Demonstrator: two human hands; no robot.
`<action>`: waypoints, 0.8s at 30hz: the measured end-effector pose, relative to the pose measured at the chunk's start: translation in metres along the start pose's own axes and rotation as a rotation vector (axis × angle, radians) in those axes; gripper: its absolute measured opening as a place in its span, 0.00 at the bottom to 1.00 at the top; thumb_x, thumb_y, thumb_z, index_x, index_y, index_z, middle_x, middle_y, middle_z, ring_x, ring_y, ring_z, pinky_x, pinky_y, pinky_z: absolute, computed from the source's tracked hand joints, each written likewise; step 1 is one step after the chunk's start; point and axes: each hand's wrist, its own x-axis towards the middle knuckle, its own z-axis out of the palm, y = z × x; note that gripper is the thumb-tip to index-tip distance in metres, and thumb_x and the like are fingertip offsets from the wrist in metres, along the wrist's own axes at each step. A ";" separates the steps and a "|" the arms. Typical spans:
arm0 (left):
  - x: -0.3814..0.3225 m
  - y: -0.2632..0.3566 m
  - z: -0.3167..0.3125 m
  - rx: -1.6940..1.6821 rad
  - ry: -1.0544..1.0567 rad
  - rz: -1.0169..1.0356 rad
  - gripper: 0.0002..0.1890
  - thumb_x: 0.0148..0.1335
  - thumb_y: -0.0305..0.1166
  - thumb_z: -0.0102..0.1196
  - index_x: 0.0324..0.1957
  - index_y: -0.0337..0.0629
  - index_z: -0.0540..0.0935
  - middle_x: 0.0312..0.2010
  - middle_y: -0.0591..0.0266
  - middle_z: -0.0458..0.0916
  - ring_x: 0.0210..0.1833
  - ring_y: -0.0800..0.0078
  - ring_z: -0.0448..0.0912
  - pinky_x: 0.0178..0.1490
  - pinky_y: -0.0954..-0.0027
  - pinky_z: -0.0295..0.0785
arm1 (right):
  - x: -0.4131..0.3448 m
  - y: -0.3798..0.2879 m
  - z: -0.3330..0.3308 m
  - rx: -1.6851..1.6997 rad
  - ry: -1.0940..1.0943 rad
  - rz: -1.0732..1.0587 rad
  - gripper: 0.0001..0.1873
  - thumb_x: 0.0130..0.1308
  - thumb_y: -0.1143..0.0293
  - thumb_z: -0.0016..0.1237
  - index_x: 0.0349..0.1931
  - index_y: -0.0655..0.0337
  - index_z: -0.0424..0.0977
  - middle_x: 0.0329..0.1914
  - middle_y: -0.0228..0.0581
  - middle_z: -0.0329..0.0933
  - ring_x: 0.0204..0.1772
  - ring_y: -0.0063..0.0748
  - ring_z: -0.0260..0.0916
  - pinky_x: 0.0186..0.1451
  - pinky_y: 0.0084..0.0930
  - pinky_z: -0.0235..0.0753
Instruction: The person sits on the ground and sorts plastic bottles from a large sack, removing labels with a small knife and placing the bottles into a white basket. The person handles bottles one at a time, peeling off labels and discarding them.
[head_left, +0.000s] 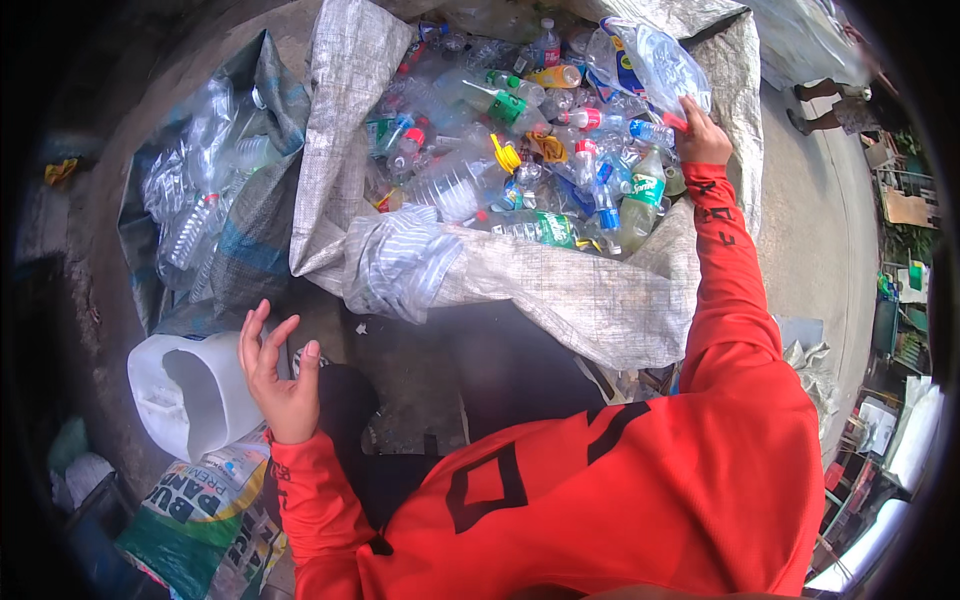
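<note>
A large white woven sack lies open before me, full of plastic bottles. At its far right corner my right hand touches a small red piece beside a clear plastic container; whether the fingers grip either is unclear. My left hand is raised with its fingers apart and holds nothing, next to a cut white plastic jug. Among the bottles are a green-labelled Sprite bottle, a bottle with a yellow cap and handle and one with a blue cap. A striped cloth or bag hangs over the near rim.
A grey-blue woven sack with clear bottles stands at the left. A printed green and white sack lies below the jug. Another person's legs show at the upper right, on the pavement. Assorted items line the right edge.
</note>
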 end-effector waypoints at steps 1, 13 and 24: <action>-0.004 0.004 -0.001 0.000 0.006 0.015 0.14 0.48 0.31 0.58 0.39 0.42 0.79 0.55 0.57 0.68 0.61 0.55 0.60 0.61 0.58 0.53 | -0.021 -0.001 -0.005 0.002 -0.154 -0.051 0.18 0.49 0.69 0.48 0.43 0.49 0.72 0.44 0.30 0.76 0.28 0.32 0.75 0.27 0.24 0.73; -0.022 0.016 -0.022 0.003 0.182 0.147 0.14 0.49 0.35 0.59 0.40 0.44 0.80 0.52 0.59 0.70 0.59 0.56 0.61 0.60 0.59 0.55 | -0.084 -0.036 -0.079 0.299 -0.318 -0.104 0.15 0.49 0.69 0.49 0.41 0.50 0.73 0.38 0.32 0.77 0.34 0.35 0.76 0.34 0.28 0.75; -0.022 -0.002 -0.022 -0.039 0.345 0.077 0.13 0.47 0.37 0.61 0.37 0.49 0.81 0.49 0.59 0.73 0.55 0.59 0.65 0.58 0.62 0.59 | -0.056 -0.026 -0.103 0.150 -0.453 0.786 0.23 0.47 0.47 0.54 0.39 0.51 0.77 0.33 0.42 0.77 0.39 0.43 0.75 0.44 0.32 0.71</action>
